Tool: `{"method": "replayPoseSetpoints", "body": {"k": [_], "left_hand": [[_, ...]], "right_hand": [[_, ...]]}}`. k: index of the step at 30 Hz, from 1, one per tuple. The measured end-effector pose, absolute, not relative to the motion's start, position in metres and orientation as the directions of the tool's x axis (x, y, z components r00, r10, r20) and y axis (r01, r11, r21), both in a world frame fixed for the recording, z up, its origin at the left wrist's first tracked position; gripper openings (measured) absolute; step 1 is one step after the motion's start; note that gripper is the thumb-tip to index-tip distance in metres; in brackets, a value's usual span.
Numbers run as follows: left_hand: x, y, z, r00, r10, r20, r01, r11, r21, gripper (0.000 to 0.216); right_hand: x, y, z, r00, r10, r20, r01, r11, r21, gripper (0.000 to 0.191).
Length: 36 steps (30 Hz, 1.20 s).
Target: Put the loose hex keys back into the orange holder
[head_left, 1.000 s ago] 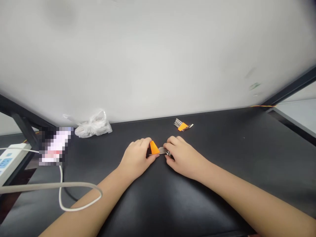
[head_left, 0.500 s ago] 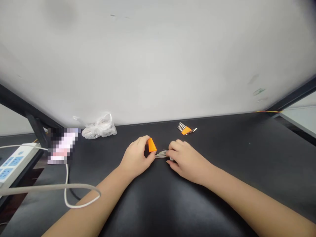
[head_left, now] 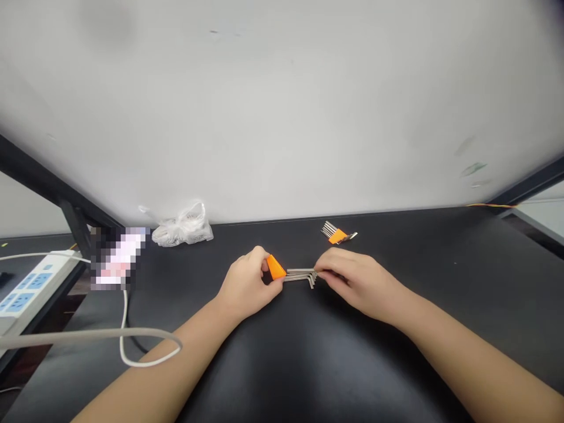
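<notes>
My left hand [head_left: 247, 282] grips an orange hex key holder [head_left: 277, 268] between thumb and fingers. Several silver hex keys [head_left: 304, 278] run rightward from it, their bent ends showing at the right. At the uppermost hex key [head_left: 299, 271], the thumb and fingertips of my right hand [head_left: 348, 276] pinch its right end; its left tip is close to the holder, and whether it is inside I cannot tell. Farther back on the table lies a second orange holder [head_left: 338, 236] with several hex keys in it.
A clear plastic bag [head_left: 184, 228] sits by the wall on the black table [head_left: 264, 364]. To the left are a blurred-out phone-like object [head_left: 118, 257], a white power strip [head_left: 33, 282] and a looping white cable [head_left: 150, 333] that crosses over my left forearm.
My right hand has moved a little rightward and now pinches one hex key, leaving the bent ends of the others uncovered. The left hand still grips the orange holder. The view has shifted slightly.
</notes>
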<state>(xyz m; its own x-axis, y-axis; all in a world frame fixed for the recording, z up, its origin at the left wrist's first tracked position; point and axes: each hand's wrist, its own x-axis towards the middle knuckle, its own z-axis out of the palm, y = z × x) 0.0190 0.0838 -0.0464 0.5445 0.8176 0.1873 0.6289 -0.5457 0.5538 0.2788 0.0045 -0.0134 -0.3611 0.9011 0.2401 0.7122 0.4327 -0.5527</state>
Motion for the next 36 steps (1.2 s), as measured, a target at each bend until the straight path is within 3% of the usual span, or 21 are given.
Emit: {"method": "replayPoseSetpoints", "body": {"k": [3,9,12,16,18,20,22,25,29,36], "left_hand": [[0.02,0.083,-0.045,0.555,0.811,0.186,0.629,-0.555,0.544,0.028],[0.023,0.078,-0.039,0.609,0.767,0.201,0.628,-0.621,0.469,0.027],[0.024,0.07,-0.037,0.672,0.691,0.267,0.561,-0.71,0.426,0.025],[0.026,0.061,-0.037,0.707,0.611,0.355,0.476,-0.783,0.401,0.026],[0.026,0.062,-0.037,0.704,0.618,0.348,0.479,-0.776,0.41,0.025],[0.025,0.065,-0.036,0.693,0.648,0.315,0.494,-0.745,0.448,0.028],[0.025,0.069,-0.034,0.698,0.667,0.259,0.49,-0.71,0.506,0.032],[0.025,0.072,-0.032,0.75,0.643,0.157,0.466,-0.681,0.564,0.034],[0.025,0.072,-0.033,0.779,0.621,0.088,0.472,-0.673,0.57,0.031],[0.026,0.074,-0.036,0.755,0.646,0.111,0.475,-0.656,0.587,0.037]], "right_hand": [[0.283,0.006,-0.012,-0.363,0.88,0.307,0.675,0.475,-0.564,0.021],[0.281,0.001,-0.009,-0.415,0.887,0.205,0.659,0.448,-0.605,0.025],[0.274,0.0,-0.008,-0.32,0.941,0.111,0.608,0.294,-0.737,0.019],[0.255,-0.003,-0.016,-0.272,0.938,-0.213,0.28,-0.134,-0.95,0.016],[0.248,-0.005,-0.02,-0.304,0.924,-0.231,0.189,-0.179,-0.966,0.019],[0.246,-0.006,-0.023,-0.29,0.948,-0.13,0.251,-0.056,-0.966,0.016],[0.251,-0.005,-0.026,-0.241,0.97,0.036,0.443,0.143,-0.885,0.011],[0.262,0.001,-0.033,-0.242,0.951,0.193,0.718,0.31,-0.624,0.013],[0.267,0.007,-0.041,-0.336,0.933,0.13,0.817,0.357,-0.453,0.014],[0.262,0.007,-0.043,-0.342,0.934,0.101,0.845,0.353,-0.402,0.016]]}}
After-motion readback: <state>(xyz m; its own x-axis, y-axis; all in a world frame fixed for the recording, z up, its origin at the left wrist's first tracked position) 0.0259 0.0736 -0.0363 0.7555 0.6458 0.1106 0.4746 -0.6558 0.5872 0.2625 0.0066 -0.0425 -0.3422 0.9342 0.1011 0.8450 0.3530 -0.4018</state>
